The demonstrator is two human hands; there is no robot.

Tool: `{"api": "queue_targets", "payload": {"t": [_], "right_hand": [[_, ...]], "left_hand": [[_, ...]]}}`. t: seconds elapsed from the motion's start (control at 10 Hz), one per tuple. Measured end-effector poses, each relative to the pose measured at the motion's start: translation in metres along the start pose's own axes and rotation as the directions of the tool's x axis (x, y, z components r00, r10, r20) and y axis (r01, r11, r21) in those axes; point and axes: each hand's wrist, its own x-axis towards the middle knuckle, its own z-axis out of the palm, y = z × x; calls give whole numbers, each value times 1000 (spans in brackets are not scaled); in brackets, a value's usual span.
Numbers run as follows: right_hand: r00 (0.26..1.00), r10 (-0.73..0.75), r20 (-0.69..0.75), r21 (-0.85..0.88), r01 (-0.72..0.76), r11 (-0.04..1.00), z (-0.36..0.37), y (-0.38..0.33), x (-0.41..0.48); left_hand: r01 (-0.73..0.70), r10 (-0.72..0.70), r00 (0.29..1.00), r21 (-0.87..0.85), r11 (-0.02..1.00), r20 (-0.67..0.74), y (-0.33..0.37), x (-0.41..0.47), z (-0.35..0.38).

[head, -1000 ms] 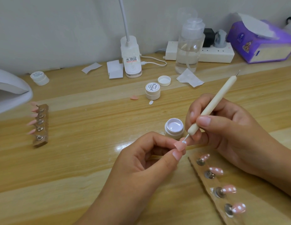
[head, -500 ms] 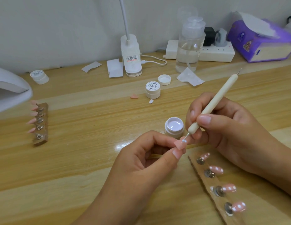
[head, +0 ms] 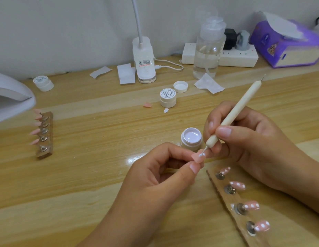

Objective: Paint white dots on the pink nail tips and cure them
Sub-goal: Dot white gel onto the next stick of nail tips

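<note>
Wall: plain pale grey wall; it meets the table's far edge
Table: light wooden table; grain runs side to side; glossy, one bright glare patch near the middle
Light: white lamp at the back; neck rises out of view

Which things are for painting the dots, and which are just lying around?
For the job: dotting tool in the right hand, pink nail tip pinched by the left hand, open gel jar, dotted tips, plain pink tips, curing lamp.
Just lying about: tissue box, power strip, pump bottle, closed jar, paper scrap.
</note>
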Motion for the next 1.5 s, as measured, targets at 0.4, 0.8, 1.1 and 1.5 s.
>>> {"api": "queue_targets", "payload": {"t": [0.4,0.8,1.1,1.5], "right_hand": [[1000,1,5,6,-1,1000,0,0,0],[1000,4,-7,1,-4,1000,1,0,0],[1000,0,-4,7,0,1000,1,0,0],[974,-169,-154,-122,151,981,-1,-1,1]], "left_hand": [[-1,1,1000,8,1000,-1,0,0,0],[9,-9,1000,14,1000,-2,1,-1,0],[9,-9,1000,10,1000,3,1,0,0],[25,-25,1000,31,999,-10,2,-1,2]]}}
